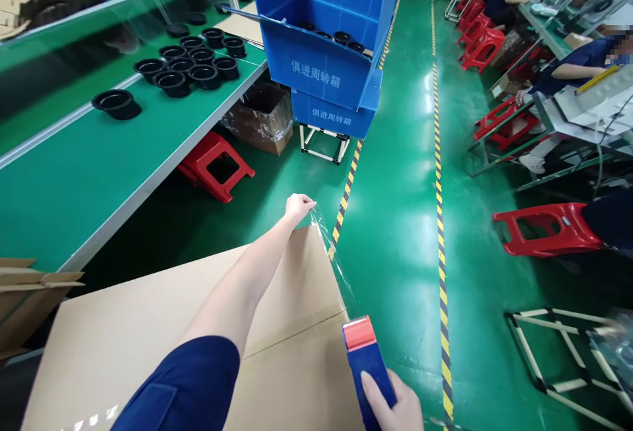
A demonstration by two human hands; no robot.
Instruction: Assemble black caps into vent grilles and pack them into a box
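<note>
My left hand (299,207) reaches to the far right corner of a large cardboard box (143,312), its fingers pinched on the end of a strip of clear tape (341,271). The strip runs along the box's right edge toward a blue and red tape dispenser (368,366). My right hand (399,403) is wrapped around the dispenser, thumb on its near side. The dispenser sits at the right edge of the box top, by the seam (297,333) between the flaps. Another shiny piece of tape (91,420) shows on the box at lower left.
A green workbench (93,174) with several black cups (171,82) lies left. Blue bins (321,75) stand ahead on a white frame (324,147). Red stools (217,164) are on the floor. Striped lines (439,220) mark the aisle; seated people (568,72) work at right.
</note>
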